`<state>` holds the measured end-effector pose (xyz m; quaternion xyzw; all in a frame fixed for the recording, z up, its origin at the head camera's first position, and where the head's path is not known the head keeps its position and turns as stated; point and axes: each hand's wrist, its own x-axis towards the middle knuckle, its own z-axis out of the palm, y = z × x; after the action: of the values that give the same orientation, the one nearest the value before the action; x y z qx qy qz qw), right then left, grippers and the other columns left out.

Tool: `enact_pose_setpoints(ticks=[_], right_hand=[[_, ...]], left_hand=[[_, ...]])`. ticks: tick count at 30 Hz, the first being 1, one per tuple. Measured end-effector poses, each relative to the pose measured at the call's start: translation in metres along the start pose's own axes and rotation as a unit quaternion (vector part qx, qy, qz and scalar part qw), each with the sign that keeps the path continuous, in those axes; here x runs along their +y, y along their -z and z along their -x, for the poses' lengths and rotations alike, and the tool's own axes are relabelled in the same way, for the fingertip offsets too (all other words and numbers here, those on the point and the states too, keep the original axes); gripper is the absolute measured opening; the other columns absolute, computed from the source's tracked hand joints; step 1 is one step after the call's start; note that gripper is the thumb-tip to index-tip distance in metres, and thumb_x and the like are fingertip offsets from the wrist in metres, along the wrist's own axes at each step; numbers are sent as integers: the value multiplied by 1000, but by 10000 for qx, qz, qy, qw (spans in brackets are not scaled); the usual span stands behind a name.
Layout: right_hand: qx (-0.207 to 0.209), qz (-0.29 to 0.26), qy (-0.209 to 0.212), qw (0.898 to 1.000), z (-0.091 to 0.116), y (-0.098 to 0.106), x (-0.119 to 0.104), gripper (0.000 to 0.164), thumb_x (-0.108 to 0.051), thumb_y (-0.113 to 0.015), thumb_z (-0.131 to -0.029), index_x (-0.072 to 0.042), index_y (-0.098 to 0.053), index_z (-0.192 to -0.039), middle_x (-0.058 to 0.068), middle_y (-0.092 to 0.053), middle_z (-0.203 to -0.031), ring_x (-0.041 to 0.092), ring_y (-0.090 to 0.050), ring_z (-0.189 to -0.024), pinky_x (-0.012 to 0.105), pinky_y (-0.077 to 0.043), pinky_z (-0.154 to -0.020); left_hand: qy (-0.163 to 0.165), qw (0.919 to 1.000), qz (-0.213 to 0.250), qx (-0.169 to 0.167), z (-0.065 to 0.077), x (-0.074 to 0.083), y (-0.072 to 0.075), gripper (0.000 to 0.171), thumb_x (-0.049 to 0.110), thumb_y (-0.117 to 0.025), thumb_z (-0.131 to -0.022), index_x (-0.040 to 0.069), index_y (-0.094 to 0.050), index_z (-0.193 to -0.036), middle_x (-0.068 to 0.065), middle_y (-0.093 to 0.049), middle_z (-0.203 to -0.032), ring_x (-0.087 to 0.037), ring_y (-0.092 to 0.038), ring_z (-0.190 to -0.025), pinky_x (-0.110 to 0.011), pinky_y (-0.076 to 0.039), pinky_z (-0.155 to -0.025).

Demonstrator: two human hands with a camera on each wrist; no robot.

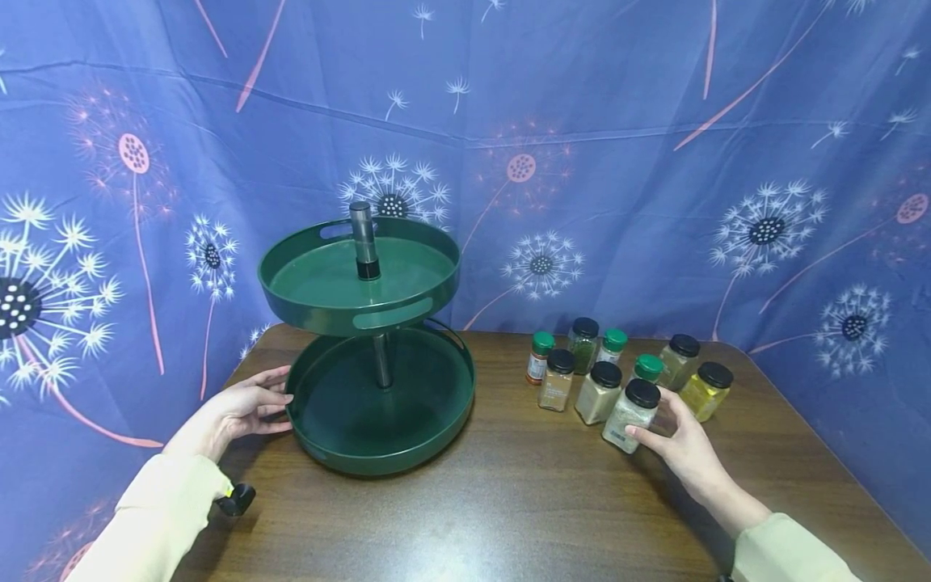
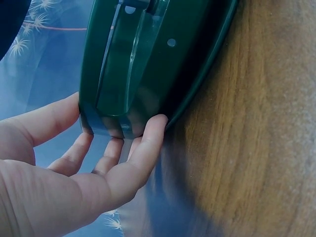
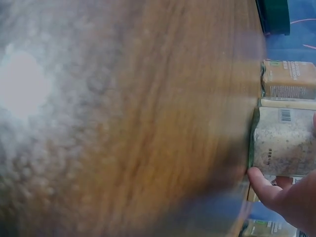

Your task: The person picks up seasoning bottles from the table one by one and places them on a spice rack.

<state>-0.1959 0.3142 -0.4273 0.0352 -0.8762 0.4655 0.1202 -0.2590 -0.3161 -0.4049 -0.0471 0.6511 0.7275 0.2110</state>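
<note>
In the head view, my right hand (image 1: 687, 449) grips a square glass spice jar (image 1: 627, 424) with a black lid and pale contents, thumb on its near side. The right wrist view shows this jar (image 3: 284, 140) from close by, with printed lettering and a barcode. My left hand (image 1: 243, 408) is at the left side of a green two-tier round stand, its fingertips touching the lower tray (image 1: 381, 462). Seen from the left wrist, the fingers of my left hand (image 2: 94, 182) are spread along the tray's outer wall. The upper tray (image 1: 327, 315) is above, on a metal post (image 1: 361, 230).
Behind the held jar stand several more spice jars, among them a tan one (image 1: 556, 384), a cream one (image 1: 599, 396) and a yellow one (image 1: 705, 396). Some have green lids. They share a brown wooden table (image 1: 509, 501) with the stand. A blue dandelion-print cloth (image 1: 618, 97) hangs behind.
</note>
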Motion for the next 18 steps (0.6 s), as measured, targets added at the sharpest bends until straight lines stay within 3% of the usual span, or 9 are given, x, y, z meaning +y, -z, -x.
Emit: enact_pose_setpoints(ticks=[7, 14, 18], right_hand=[[6, 215, -136, 9997, 0, 7, -3, 71, -24, -74, -83, -5, -36, -139, 6, -51, -122, -2, -49, -94, 22, -47, -73], [219, 49, 8, 9997, -1, 16, -14, 69, -19, -75, -82, -4, -37, -138, -24, -50, -109, -11, -47, -95, 15, -43, -75], [229, -2, 101, 9997, -2, 23, -21, 68, -18, -74, -82, -9, -38, -139, -25, -48, -111, -8, -48, -97, 16, -45, -74]], left_hand=[[-7, 10000, 25, -17, -1, -1, 1, 78, -3, -57, -89, 12, -12, -150, 1, -47, -116, -15, -60, -83, -46, -51, -82], [-26, 10000, 73, -45, -1, -2, 2, 77, -4, -57, -89, 11, -12, -150, 2, -49, -114, -14, -62, -81, -46, -51, -81], [-20, 9999, 78, -61, -1, -1, 1, 77, -3, -57, -89, 11, -13, -150, 3, -51, -112, -14, -62, -80, -46, -51, -81]])
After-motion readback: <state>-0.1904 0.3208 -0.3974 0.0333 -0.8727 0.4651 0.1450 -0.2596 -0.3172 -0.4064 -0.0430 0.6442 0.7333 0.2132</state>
